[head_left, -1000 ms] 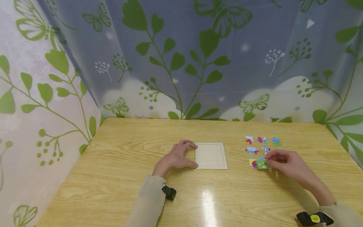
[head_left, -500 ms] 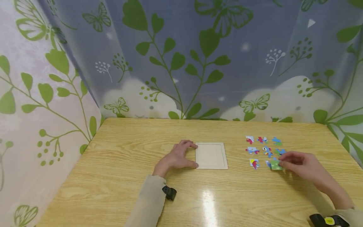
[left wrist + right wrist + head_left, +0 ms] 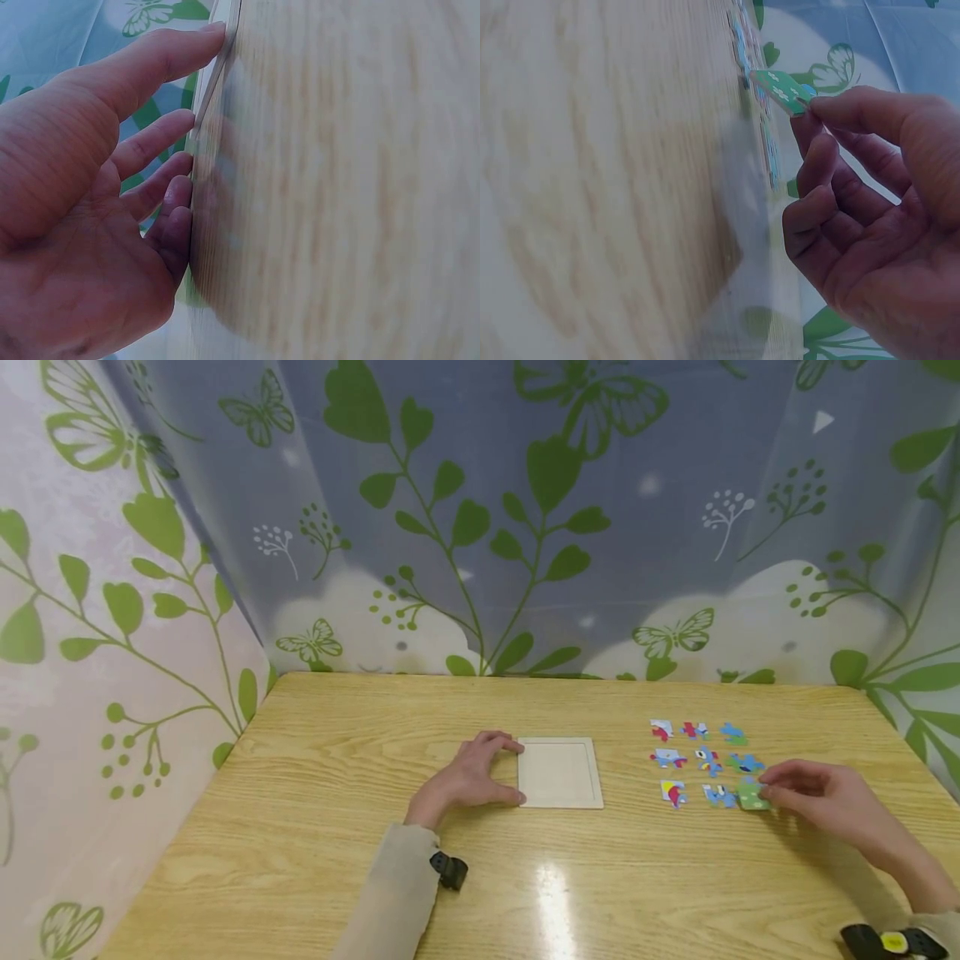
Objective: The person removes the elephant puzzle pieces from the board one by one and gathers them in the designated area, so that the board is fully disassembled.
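My right hand pinches a green jigsaw puzzle piece with white flowers between thumb and index finger. In the right wrist view that piece is tilted, with one edge close over the table and the other fingers curled below. My left hand rests at the left side of a square, pale wooden puzzle tray, thumb and index fingertip at its two left corners. In the left wrist view, the thumb lies at the tray's edge and the other fingers extend loosely along the table.
Several colourful puzzle pieces lie in rows to the right of the tray, among them a yellow-and-red piece, a bird-eye piece and a blue piece. A patterned curtain hangs behind the wooden table.
My right hand has moved right with the green puzzle piece, from over the front row's middle piece to the row's right end. My left hand and the tray stay in place.
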